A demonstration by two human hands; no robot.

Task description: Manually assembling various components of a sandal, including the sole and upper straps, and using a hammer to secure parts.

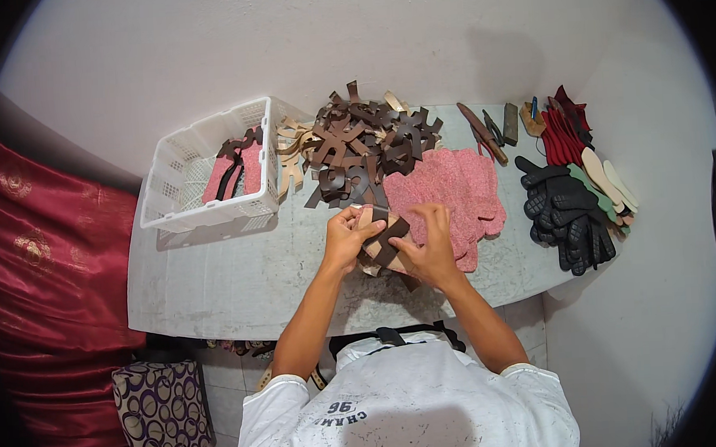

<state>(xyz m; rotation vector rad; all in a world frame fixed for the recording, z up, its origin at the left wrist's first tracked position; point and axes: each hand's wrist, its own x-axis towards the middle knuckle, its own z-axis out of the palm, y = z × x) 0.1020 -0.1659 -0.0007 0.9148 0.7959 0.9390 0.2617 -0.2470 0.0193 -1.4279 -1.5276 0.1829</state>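
Over the near middle of the table, both hands hold brown sandal straps point(388, 235) with pale tan undersides. My left hand point(347, 239) is closed on their left side, its thumb lying across the dark face. My right hand point(432, 250) pinches the right side with its thumb, while its index finger is raised and bent. Just beyond is a heap of similar brown strap pieces point(346, 143), some showing tan backs. Beside my right hand lie stacked pink speckled insoles point(445, 195). What lies under the held straps is partly hidden.
A white plastic basket point(168, 221) at the left holds pink soles with dark straps. At the right are black soles point(568, 212), red pieces point(560, 140), pale and green sole shapes point(603, 180), a knife point(483, 132) and a grey block point(511, 124). A red curtain point(47, 321) hangs left.
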